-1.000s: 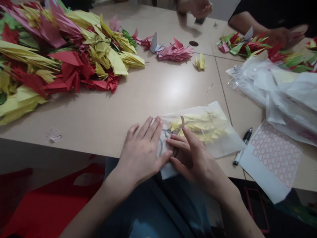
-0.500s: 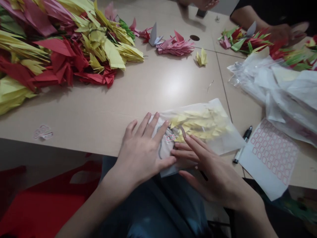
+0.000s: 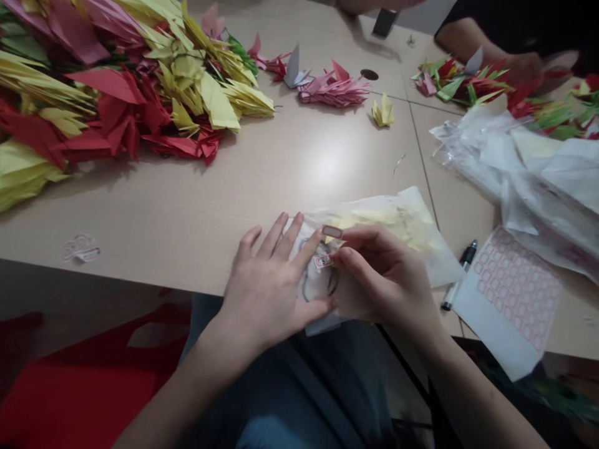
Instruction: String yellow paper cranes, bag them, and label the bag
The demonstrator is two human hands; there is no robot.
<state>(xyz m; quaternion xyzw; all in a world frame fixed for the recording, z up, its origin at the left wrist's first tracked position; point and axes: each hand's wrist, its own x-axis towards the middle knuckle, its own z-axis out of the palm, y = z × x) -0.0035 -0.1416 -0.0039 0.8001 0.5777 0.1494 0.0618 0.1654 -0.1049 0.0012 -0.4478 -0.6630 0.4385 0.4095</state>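
My left hand (image 3: 266, 284) lies with fingers spread on a translucent bag (image 3: 440, 259) at the table's front edge. Folded yellow paper pieces (image 3: 393, 227) show through the bag. A small red-bordered sticker (image 3: 322, 260) with dark print sits on it beside my left index finger, with a dark loop of cord (image 3: 304, 287) visible around that spot. My right hand (image 3: 388, 271) is bent in a pinch over the bag. At its index fingertip is a blank red-bordered label (image 3: 332, 231), which also meets my left index fingertip. The right thumb tip is close to the printed sticker.
Bundles of folded paper cranes (image 3: 116, 112) cover the back left. A yellow crane (image 3: 383, 111) stands mid-table. On the right are a pen (image 3: 458, 277), a label sheet (image 3: 515, 293) and plastic bags (image 3: 528, 168). A co-worker's hand (image 3: 524, 68) is at the upper right.
My right hand has risen slightly and turned from stretched fingers into a pinch, bringing the blank label to my left index fingertip. My left hand has stayed in place.
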